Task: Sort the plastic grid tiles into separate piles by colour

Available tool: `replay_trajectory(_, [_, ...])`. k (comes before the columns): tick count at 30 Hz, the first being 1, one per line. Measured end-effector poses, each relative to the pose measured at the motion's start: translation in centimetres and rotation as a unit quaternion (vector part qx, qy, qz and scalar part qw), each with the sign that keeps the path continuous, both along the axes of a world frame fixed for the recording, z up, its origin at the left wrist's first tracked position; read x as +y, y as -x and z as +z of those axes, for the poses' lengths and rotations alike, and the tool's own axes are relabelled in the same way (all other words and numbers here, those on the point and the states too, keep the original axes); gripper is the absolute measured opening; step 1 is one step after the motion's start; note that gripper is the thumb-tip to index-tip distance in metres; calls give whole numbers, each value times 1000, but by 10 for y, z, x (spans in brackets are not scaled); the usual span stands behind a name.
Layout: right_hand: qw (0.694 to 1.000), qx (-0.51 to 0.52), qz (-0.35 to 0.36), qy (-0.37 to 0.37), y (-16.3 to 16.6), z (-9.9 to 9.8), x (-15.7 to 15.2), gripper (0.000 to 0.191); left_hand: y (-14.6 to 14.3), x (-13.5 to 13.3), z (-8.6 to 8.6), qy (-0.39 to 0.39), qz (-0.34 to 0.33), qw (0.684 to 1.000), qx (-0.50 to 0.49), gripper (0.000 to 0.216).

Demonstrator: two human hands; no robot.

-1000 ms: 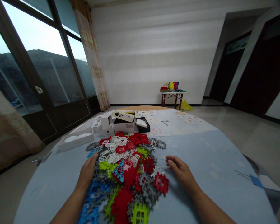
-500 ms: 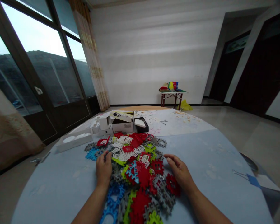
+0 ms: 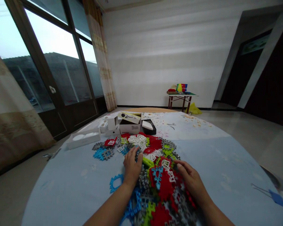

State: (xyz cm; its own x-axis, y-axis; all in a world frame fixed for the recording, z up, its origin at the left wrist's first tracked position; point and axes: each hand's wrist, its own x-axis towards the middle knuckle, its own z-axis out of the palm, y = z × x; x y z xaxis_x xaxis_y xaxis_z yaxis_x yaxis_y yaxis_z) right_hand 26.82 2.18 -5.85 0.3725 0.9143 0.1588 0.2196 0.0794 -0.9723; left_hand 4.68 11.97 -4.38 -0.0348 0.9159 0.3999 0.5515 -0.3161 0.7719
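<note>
A heap of interlocking plastic pieces in red, grey, white, green and blue lies on the cloth. My left hand [image 3: 133,164] rests on its left side, fingers loosely bent and apart, fingertips by a blue piece they partly hide. My right hand [image 3: 191,179] is at the right edge, fingers stretched toward a red piece [image 3: 165,183]. White window-like pieces [image 3: 139,140] lie beyond my left hand. A light blue triangular piece [image 3: 157,176] sits on top between the hands. Left of the heap lies a blue ring-shaped piece [image 3: 116,182], close to my left forearm.
Behind the heap stand a white box [image 3: 130,128], a black tray [image 3: 149,126] and a long white tray [image 3: 83,139]. A blue cloth [image 3: 226,163] covers the round table. A small side table [image 3: 182,95] is by the wall.
My left hand has moved right and onto the heap. Pieces near it have shifted right, leaving the blue ring-shaped piece more exposed. My right hand stays at the right edge. The view has turned slightly left.
</note>
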Motion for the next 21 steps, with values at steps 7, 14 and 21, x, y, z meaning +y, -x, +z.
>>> replay_trajectory(7, [998,-39,-55,-12,-12,2,0,43,54,24,30,-23,-54,996,72,46])
replay_trajectory(14, [997,-27,-74,22,-17,1,5,48,155,130,39,23,79,985,155,49])
replay_trajectory(21, [995,-29,-93,29,-20,-9,9,48,176,167,9,139,63,967,202,55])
